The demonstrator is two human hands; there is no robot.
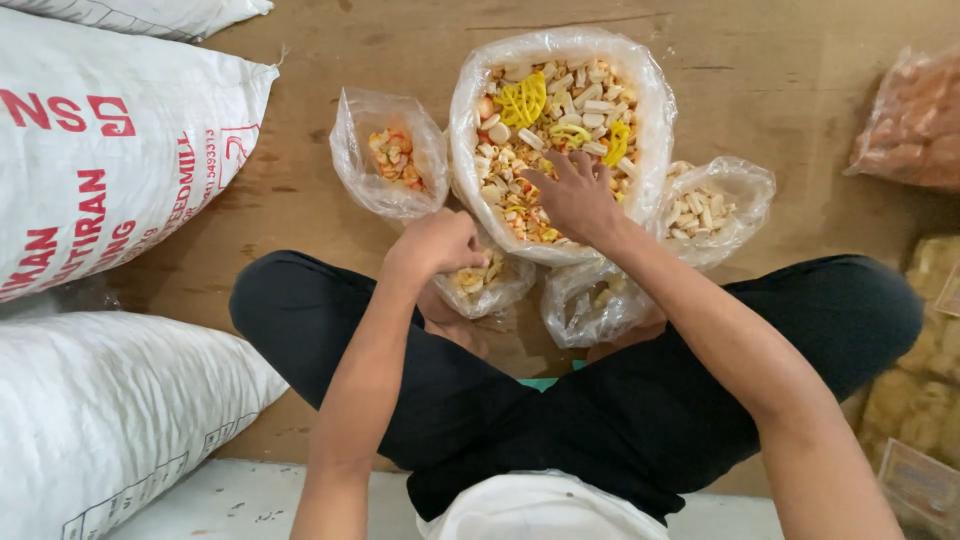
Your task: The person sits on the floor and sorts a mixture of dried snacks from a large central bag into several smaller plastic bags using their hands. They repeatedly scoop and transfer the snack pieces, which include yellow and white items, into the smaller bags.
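Observation:
I sit cross-legged on a wooden floor. A big clear plastic bag (pixel 560 60) in front of me is full of mixed snack pieces, white, orange and yellow. My right hand (pixel 578 198) reaches into it, fingers spread on the pieces. My left hand (pixel 438 243) is closed on the rim of a small clear bag (pixel 490 285) holding a few pieces, just in front of my legs. Another small, nearly empty bag (pixel 590 305) lies beside it under my right forearm.
A small bag of orange pieces (pixel 390 155) stands left of the big bag, a small bag of white pieces (pixel 712 205) right of it. Large white woven sacks (pixel 100 150) lie at my left. Packets of snacks (pixel 915 120) line the right side.

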